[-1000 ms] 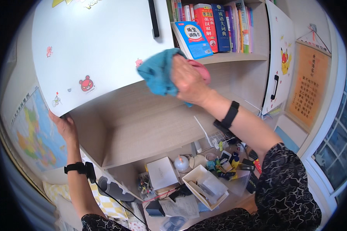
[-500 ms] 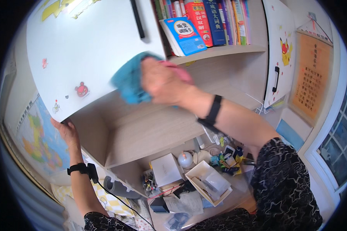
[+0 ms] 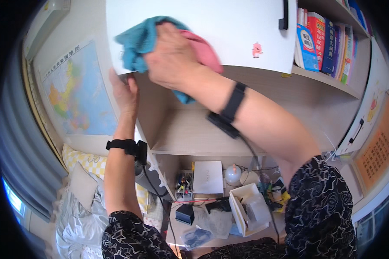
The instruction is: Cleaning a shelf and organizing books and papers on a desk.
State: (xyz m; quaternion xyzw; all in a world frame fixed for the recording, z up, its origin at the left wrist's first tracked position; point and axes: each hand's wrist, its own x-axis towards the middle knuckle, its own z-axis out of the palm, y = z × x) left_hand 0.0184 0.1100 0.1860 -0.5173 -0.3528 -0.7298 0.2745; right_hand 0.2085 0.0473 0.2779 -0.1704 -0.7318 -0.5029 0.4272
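My right hand [image 3: 173, 60] is closed on a cleaning cloth [image 3: 145, 39], teal with a pink part, and presses it flat to the lower left of a white cabinet door [image 3: 233, 26]. The cloth's teal end hangs below the door's bottom edge. At the lower left corner of that door, my left hand [image 3: 126, 95] grips the edge, its thumb to the right and some fingertips hidden. A small pink sticker [image 3: 257, 50] shows on the door, right of the cloth. The black door handle [image 3: 283, 19] is at the upper right.
Books [image 3: 328, 47] stand on the shelf at right. Below is a wooden shelf [image 3: 190, 134], then a desk with a white box [image 3: 208, 178], an open bin [image 3: 250, 207] and a round lamp [image 3: 233, 173]. A map [image 3: 80, 93] hangs left, above a bed [image 3: 82, 216]. Cables run from both wristbands.
My view has turned left, so the map and bed show more fully. My right hand has moved the cloth to the door's lower left, nearer my left hand, which stays at the corner.
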